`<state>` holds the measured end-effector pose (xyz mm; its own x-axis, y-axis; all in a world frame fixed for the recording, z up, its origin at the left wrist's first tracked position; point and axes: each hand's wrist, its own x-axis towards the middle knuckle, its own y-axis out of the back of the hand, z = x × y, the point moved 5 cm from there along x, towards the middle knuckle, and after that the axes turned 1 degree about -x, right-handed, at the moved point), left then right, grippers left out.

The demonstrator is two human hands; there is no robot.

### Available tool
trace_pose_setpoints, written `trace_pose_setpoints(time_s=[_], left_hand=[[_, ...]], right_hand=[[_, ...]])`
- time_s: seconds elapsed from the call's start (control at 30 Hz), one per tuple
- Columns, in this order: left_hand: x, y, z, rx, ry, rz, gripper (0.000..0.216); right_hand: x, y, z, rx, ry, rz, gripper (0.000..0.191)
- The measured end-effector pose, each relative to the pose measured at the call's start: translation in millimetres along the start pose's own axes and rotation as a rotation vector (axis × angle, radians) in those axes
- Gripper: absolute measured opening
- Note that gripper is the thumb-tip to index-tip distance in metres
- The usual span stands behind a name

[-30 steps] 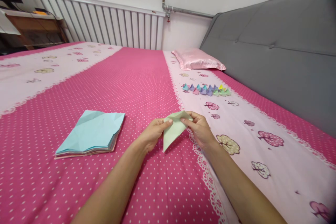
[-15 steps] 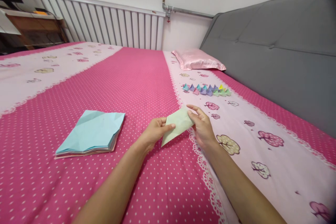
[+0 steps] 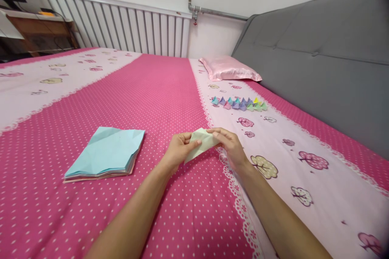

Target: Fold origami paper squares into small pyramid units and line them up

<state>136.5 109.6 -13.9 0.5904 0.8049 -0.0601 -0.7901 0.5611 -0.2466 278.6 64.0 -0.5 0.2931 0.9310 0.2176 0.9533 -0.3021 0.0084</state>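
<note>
A pale green sheet of folded paper (image 3: 201,143) is held between my two hands above the bed. My left hand (image 3: 180,148) pinches its left side, thumb on top and fingers curled behind. At the upper right, my right hand (image 3: 229,144) grips the paper, its fingers bent over the edge and a flap turned inward. On the bed to the left lies a stack of square paper (image 3: 106,150), light blue on top with other colours below. Beyond my hands stand several small folded paper pieces (image 3: 238,104) in blue, purple, pink, green and yellow, set in rows.
The bed wears a pink dotted sheet (image 3: 142,97) with pale tree-print bands. A pink pillow (image 3: 229,68) lies at the far right, beside a grey padded headboard (image 3: 316,52). A white radiator (image 3: 127,24) and a pipe (image 3: 219,13) run along the wall. A desk (image 3: 39,28) stands far left.
The paper's upper right part has been folded over, so it looks smaller. My right hand has shifted slightly left and down, with its fingers now bent over the paper.
</note>
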Motion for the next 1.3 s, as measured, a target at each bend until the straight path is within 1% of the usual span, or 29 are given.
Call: trace_pose_setpoints(time_s=[0.1,0.2,0.3,0.5,0.63,0.73,0.8,0.87,0.97,1.1,1.2,1.3], left_hand=[[0.3,1.4,1.4,-0.003,-0.017,0.029,0.034],[-0.6,1.2,3.6,-0.014,-0.012,0.057,0.035],[-1.0,1.2,5.4,-0.008,-0.013,0.082,0.035],[2.1,5.9,6.3,0.068,-0.076,0.148,0.037],[0.5,8.9,10.6,0.042,-0.092,0.216,0.042],[-2.4,5.6,10.5,-0.017,-0.005,0.162,0.050],[-4.2,2.9,9.6,-0.038,0.042,0.103,0.046],[-5.2,2.3,9.1,-0.042,0.048,0.076,0.038],[-4.9,4.5,7.6,-0.006,0.028,0.092,0.031],[-2.2,7.0,4.2,0.132,0.005,0.131,0.032],[-0.5,7.1,2.7,0.208,-0.014,0.151,0.031],[-0.6,5.3,4.2,0.226,-0.042,0.156,0.030]], right_hand=[[-1.4,-2.0,-2.1,-0.108,0.064,-0.013,0.024],[-1.0,-3.7,2.0,-0.145,0.055,-0.037,0.027],[-0.5,-4.2,5.2,-0.181,0.046,-0.057,0.025],[-0.9,-5.6,5.9,-0.149,0.034,-0.099,0.021],[-1.1,-6.6,6.2,-0.115,0.012,-0.114,0.022],[-1.5,-8.3,6.7,-0.098,-0.018,-0.152,0.025],[-2.1,-9.4,7.0,-0.087,-0.040,-0.180,0.026],[-2.9,-10.0,6.7,-0.078,-0.054,-0.194,0.025],[-4.0,-10.5,5.2,-0.080,-0.046,-0.185,0.023],[-4.5,-10.6,4.1,-0.068,-0.025,-0.155,0.023],[-3.9,-9.6,4.1,-0.108,-0.006,-0.135,0.023],[-3.8,-9.4,3.1,-0.160,0.018,-0.135,0.022]])
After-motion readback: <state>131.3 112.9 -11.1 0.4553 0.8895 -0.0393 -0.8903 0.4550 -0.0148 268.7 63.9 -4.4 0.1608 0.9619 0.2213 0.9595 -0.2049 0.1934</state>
